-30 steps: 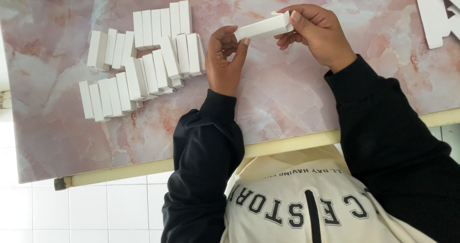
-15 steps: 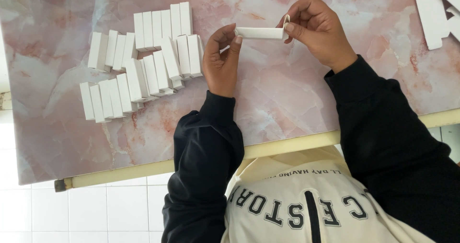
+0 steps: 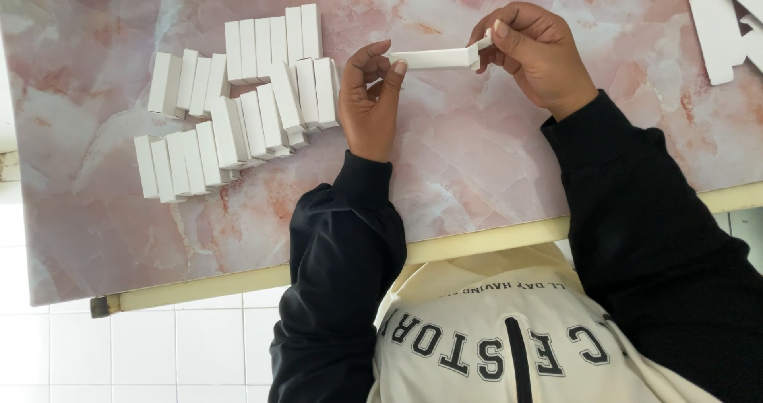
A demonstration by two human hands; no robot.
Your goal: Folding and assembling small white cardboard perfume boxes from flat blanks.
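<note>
Pink marble table [image 3: 493, 156] | box pile [image 3: 238, 101] left | flat boxes [image 3: 727, 21] right

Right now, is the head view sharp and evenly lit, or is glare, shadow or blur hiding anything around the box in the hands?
Head view: sharp, light soft and even; the small white box between left hand and right hand is crisp. Only faint shadows on the pink marbled table. The finished boxes run bright, edges still readable. No motion blur.
</note>
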